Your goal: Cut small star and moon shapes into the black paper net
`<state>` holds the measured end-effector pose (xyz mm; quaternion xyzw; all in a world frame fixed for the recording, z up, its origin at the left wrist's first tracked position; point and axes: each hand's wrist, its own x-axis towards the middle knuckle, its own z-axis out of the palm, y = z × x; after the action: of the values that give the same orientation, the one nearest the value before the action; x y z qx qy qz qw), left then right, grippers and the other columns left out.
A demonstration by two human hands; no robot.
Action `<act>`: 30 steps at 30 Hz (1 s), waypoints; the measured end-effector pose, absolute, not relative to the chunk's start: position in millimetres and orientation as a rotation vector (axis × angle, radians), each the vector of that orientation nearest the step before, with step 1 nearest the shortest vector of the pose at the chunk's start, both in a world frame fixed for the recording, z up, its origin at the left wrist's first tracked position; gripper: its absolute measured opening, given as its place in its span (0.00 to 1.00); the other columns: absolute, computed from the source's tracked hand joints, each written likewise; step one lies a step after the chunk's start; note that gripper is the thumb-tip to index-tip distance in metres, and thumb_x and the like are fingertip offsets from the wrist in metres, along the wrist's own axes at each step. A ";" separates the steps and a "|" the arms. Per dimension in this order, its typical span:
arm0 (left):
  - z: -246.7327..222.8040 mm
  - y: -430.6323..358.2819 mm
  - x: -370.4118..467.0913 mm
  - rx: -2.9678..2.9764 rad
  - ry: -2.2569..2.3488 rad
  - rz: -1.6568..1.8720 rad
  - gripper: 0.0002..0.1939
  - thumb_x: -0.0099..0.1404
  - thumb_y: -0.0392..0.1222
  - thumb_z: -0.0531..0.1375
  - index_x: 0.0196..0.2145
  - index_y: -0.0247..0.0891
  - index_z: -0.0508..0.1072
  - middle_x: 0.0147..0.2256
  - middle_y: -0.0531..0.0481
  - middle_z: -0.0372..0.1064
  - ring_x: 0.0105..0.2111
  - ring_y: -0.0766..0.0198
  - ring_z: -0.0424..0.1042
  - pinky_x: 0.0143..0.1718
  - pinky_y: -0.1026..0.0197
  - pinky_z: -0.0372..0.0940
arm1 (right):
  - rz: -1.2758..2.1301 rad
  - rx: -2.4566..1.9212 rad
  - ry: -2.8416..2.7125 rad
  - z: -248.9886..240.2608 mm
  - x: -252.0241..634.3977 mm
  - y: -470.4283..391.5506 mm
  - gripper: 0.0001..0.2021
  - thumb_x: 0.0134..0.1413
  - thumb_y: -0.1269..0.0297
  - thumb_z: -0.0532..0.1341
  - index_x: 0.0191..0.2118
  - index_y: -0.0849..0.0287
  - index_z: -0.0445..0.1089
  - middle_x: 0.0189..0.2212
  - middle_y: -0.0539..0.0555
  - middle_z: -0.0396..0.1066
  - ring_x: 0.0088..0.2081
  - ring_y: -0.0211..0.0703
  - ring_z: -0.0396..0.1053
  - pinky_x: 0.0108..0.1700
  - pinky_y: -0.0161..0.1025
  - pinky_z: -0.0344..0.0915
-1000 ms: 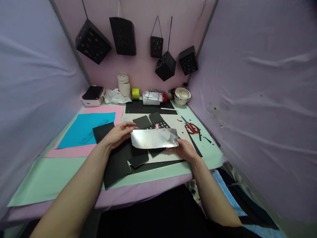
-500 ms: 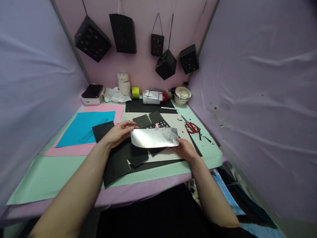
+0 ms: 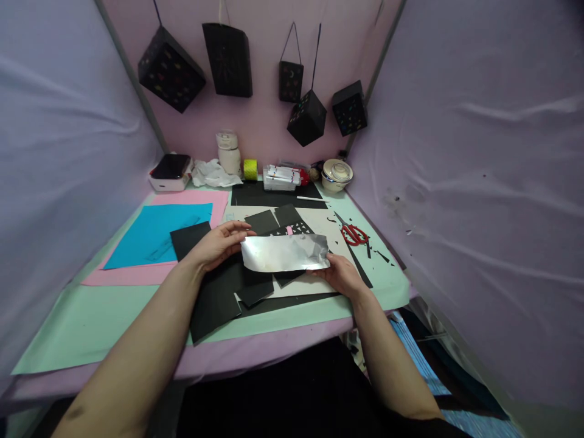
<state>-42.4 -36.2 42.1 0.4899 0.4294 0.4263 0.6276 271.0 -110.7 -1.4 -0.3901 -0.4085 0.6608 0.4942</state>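
A strip of shiny silver foil (image 3: 285, 253) is stretched between my two hands above the papers. My left hand (image 3: 224, 243) grips its left end, with the fingertips at the upper corner. At the right end, my right hand (image 3: 341, 274) pinches the edge, its other fingers partly hidden behind the strip. The right part of the foil is creased. Under and around it lie black card pieces (image 3: 214, 310) on a pale board (image 3: 319, 219). Just behind the strip is a black piece with small cut-outs (image 3: 298, 227) and a pink bit on it.
Red-handled scissors (image 3: 354, 235) lie on the right among black scraps. Blue paper (image 3: 155, 234) rests over pink sheets (image 3: 132, 278) at left. A bottle (image 3: 229, 155), yellow tape (image 3: 250, 170), a clear box (image 3: 280, 178) and a lidded bowl (image 3: 336, 175) stand at the back. Black lanterns (image 3: 308, 118) hang above.
Both hands keep hold of the foil in nearly the same place. The reflections on the foil have shifted a little.
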 end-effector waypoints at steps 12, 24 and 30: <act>43.6 -38.0 -41.1 1.107 0.982 0.977 0.20 0.51 0.45 0.72 0.41 0.39 0.75 0.42 0.46 0.76 0.43 0.61 0.75 0.45 0.61 0.70 | 1.616 -0.941 -0.974 0.4 270.5 -110.8 0.15 0.46 0.48 0.67 0.30 0.56 0.79 0.31 0.55 0.79 0.35 0.50 0.75 0.44 0.46 0.71; 44.4 -38.3 -40.9 1.097 0.979 0.973 0.19 0.51 0.44 0.72 0.40 0.39 0.75 0.41 0.47 0.77 0.42 0.63 0.75 0.43 0.63 0.70 | 1.578 -0.944 -1.028 -5.6 272.4 -109.0 0.14 0.51 0.50 0.63 0.32 0.55 0.77 0.33 0.56 0.79 0.36 0.52 0.76 0.46 0.51 0.71; 44.7 -38.6 -41.4 1.095 0.988 0.965 0.19 0.52 0.44 0.72 0.40 0.39 0.75 0.41 0.47 0.77 0.42 0.64 0.75 0.42 0.65 0.70 | 1.580 -0.936 -1.013 -6.3 272.6 -108.2 0.14 0.53 0.51 0.62 0.31 0.56 0.77 0.32 0.57 0.78 0.36 0.53 0.76 0.47 0.52 0.71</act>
<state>-41.4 -38.6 44.7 0.4794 0.4324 0.4226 0.6361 272.6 -108.2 -6.3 -0.3868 -0.4187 0.6529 0.4988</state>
